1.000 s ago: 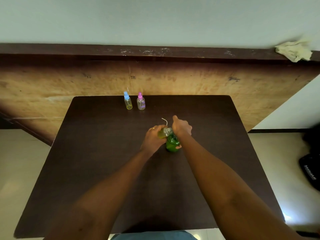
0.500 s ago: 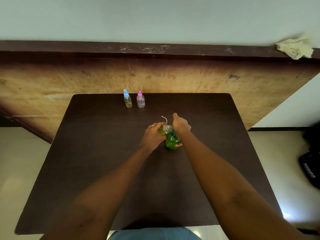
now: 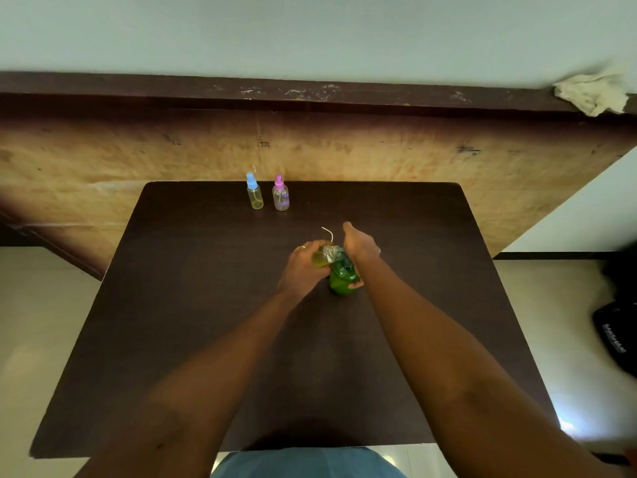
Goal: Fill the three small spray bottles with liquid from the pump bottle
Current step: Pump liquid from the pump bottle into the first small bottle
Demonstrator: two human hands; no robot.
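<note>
A green pump bottle (image 3: 340,279) stands mid-table, and my right hand (image 3: 360,246) presses down on its pump head while the thumb wraps its body. My left hand (image 3: 305,267) holds a small clear spray bottle (image 3: 320,258) with yellowish liquid tilted at the pump's spout. A thin white dip tube (image 3: 327,232) sticks up behind the hands; what it joins is hidden. Two more small spray bottles stand upright at the far edge: a blue-capped one (image 3: 254,191) with yellow liquid and a pink-capped one (image 3: 281,194).
The dark brown table (image 3: 193,305) abuts a plywood wall panel (image 3: 379,150). A crumpled cloth (image 3: 591,93) lies on the ledge at top right. A black bag (image 3: 617,339) sits on the floor to the right.
Both hands stay on the bottles mid-table; the small bottle remains at the pump spout. The view has shifted slightly, nothing else moved.
</note>
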